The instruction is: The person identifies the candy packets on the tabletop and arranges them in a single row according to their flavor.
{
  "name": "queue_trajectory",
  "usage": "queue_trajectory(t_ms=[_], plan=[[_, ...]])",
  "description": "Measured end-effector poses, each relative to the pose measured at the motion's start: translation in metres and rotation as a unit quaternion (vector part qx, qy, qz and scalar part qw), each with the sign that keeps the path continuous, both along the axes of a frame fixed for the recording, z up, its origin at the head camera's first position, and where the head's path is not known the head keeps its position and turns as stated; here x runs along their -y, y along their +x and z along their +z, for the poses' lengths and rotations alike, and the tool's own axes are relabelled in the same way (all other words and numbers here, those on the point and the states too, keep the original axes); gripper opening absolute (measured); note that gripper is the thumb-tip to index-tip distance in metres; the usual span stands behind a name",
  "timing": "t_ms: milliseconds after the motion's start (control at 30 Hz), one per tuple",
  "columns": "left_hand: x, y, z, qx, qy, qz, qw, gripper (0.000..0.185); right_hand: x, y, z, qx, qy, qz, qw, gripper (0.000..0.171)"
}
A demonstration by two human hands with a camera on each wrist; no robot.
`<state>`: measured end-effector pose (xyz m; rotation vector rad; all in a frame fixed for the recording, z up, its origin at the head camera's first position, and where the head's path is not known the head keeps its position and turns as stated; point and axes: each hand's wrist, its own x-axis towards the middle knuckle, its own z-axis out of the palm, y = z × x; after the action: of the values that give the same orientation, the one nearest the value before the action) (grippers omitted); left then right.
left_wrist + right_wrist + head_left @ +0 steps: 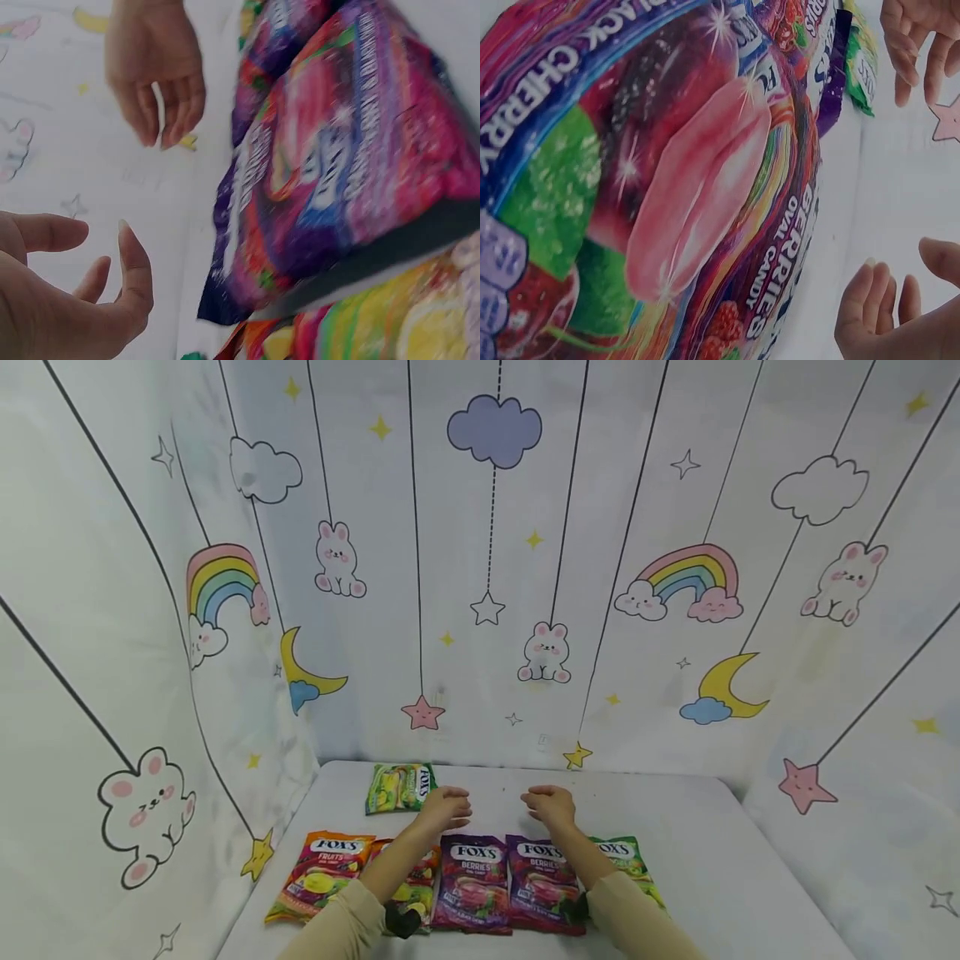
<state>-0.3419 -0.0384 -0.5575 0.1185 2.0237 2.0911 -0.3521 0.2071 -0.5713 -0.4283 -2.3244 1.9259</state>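
Glossy, crinkled plastic candy bags lay flat on the smooth white table [697, 843], six in all. Five sat in a near row: an orange fruits bag [321, 872] at the left, a second orange bag [417, 887] mostly under the left forearm, two purple berries bags [474, 881] [543, 883] side by side in the middle, and a green bag [628, 858] at the right, partly under the right forearm. One more green bag [400, 787] lay alone, farther back and to the left.

The left hand [445, 808] hovered palm down, fingers loosely curved, holding nothing, just right of that far green bag. The right hand [551, 803] was likewise relaxed and empty, just beyond the purple bags. The hands were near each other, not touching. Behind them hung a soft white backdrop [487, 568] printed with clouds, rainbows, bunnies, stars.
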Motion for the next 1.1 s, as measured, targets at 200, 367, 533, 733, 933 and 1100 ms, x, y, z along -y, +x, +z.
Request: queue_trajectory(t_ms=[200, 367, 533, 733, 933, 1100], plan=[[0.035, -0.015, 0.011, 0.014, 0.018, 0.066, 0.9976, 0.037, 0.015, -0.006, 0.0, -0.006, 0.005, 0.019, 1.0, 0.034], [0.063, -0.026, 0.016, 0.03, 0.026, 0.118, 0.9922, 0.04, 0.027, -0.01, -0.002, -0.008, 0.003, 0.031, 0.999, 0.03], [0.082, -0.03, 0.016, 0.034, 0.025, 0.127, 0.9911, 0.043, 0.042, -0.014, -0.001, -0.016, -0.004, 0.052, 0.999, 0.031], [0.101, -0.035, 0.01, 0.046, 0.019, 0.15, 0.9874, 0.045, 0.062, -0.016, -0.003, 0.002, 0.01, 0.078, 0.997, 0.034], [0.119, -0.039, 0.004, 0.05, 0.005, 0.174, 0.9834, 0.046, 0.084, -0.02, -0.008, 0.019, 0.039, 0.091, 0.995, 0.034], [0.131, -0.045, -0.003, 0.034, -0.019, 0.179, 0.9831, 0.048, 0.099, -0.029, -0.011, 0.035, 0.051, 0.092, 0.994, 0.034]])
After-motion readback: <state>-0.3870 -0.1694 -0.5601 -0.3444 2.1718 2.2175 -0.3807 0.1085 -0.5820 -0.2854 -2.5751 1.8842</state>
